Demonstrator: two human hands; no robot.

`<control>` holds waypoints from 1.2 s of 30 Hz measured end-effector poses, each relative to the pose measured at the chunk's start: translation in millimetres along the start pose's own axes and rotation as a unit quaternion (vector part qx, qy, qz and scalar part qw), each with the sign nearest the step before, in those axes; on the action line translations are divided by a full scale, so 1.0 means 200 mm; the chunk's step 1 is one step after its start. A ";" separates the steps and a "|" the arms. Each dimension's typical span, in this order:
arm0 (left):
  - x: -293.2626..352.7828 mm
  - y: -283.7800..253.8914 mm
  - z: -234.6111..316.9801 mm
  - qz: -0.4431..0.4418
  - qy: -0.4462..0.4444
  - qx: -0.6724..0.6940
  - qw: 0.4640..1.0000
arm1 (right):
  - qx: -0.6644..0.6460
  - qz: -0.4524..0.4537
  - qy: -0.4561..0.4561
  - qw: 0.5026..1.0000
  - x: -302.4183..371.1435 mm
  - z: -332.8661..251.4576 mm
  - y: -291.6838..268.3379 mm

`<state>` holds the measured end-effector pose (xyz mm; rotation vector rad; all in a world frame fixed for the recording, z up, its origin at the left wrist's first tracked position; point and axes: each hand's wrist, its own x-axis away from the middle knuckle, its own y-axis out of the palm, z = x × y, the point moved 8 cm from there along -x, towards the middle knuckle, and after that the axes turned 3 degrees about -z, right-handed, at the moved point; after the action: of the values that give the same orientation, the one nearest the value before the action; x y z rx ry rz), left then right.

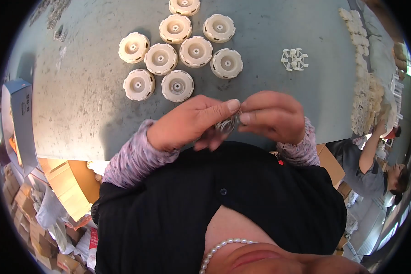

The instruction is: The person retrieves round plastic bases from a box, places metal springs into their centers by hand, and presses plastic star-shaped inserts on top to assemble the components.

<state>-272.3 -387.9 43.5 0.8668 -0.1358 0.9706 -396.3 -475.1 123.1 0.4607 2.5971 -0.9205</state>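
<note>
My left hand is closed around shiny metal wire coils, held low over the near edge of the table. Its thumb lies across the top of them. Close beside it, my right hand has its fingers pinched together at the coils; what sits between its fingertips is too small and blurred to name. Beyond my hands stand several round cream plastic wheel-like parts, each with a notched rim and a hub in the middle. To the right lies a white openwork plastic piece.
Tangled metal pieces lie at the far left of the grey table. Rows of cream plastic parts line the right edge. A blue box stands left, above cardboard boxes. Another person works at the right.
</note>
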 end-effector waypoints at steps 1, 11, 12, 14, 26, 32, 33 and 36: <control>-0.01 0.01 -0.01 0.002 0.000 0.000 1.000 | 0.062 -0.020 -0.070 0.995 -0.01 -0.04 -0.02; -0.02 -0.05 0.08 0.096 0.199 0.048 0.974 | -0.246 0.187 0.183 0.933 0.04 0.27 -0.12; -0.02 -0.04 0.06 0.109 0.186 0.076 0.974 | -0.248 0.184 0.184 0.933 0.04 0.29 -0.12; -0.02 -0.04 0.02 0.122 0.173 0.106 0.971 | -0.078 0.131 0.177 0.972 0.01 0.33 -0.13; 0.02 -0.17 0.03 0.130 0.277 0.219 0.927 | -0.062 0.078 0.269 0.958 -0.03 0.35 0.01; 0.06 -0.16 0.07 0.224 0.369 0.095 0.897 | -0.203 0.124 0.218 0.946 -0.06 0.26 0.12; 0.07 -0.16 0.07 0.229 0.359 0.079 0.901 | -0.203 0.125 0.216 0.947 -0.06 0.26 0.12; 0.05 -0.18 0.05 0.255 0.337 0.070 0.904 | -0.037 0.148 0.121 0.981 -0.10 0.18 0.03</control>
<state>-235.9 -397.6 34.9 0.5841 0.3221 1.7436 -368.9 -497.7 101.5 0.9610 2.6623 -0.7011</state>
